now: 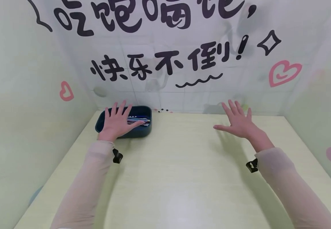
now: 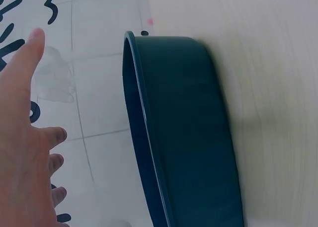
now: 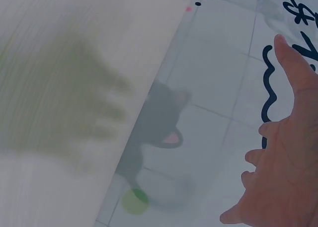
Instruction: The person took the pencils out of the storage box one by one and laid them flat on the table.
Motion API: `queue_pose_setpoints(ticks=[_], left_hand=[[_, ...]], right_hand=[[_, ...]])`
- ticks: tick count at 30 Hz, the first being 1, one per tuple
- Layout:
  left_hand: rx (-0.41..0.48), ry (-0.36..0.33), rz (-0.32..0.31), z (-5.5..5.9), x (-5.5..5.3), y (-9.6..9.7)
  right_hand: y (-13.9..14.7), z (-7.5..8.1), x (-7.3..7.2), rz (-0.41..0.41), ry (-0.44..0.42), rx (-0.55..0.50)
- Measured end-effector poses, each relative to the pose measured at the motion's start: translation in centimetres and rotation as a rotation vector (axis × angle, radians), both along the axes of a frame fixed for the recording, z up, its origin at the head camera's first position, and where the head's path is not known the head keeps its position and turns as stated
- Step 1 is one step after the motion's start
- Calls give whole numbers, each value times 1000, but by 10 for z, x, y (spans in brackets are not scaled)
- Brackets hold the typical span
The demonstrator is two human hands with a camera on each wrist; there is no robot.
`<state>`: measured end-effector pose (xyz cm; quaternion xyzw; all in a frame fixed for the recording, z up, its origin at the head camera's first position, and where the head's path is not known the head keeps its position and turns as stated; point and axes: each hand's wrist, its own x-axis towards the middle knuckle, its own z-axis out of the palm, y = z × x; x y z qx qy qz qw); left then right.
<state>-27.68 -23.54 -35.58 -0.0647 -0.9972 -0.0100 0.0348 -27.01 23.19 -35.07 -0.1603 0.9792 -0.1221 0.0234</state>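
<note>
In the head view, my left hand is held with fingers spread over a dark teal bin at the back left of the table. Inside the bin lie several slim pens or pencils, partly hidden by the hand. The left wrist view shows the bin's outer side and rim, with the left hand apart from it and holding nothing. My right hand hovers over the back right of the table, fingers spread and nothing in it; its shadow falls on the tabletop in the right wrist view.
A pale wood-grain table reaches to a back wall covering with black lettering and drawings. Light side walls stand at left and right. Each wrist carries a small black clip below the sleeve cuff.
</note>
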Motion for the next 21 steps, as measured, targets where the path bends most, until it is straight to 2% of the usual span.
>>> queue_pose_setpoints(ticks=[14,21], left_hand=[[64,-20,16,-7,-3,-29],[112,-20,40,-13,1,-47]], right_hand=[[-19,-3,-7,64,23,-122],[-37,-10,-12,93,-5,-185]])
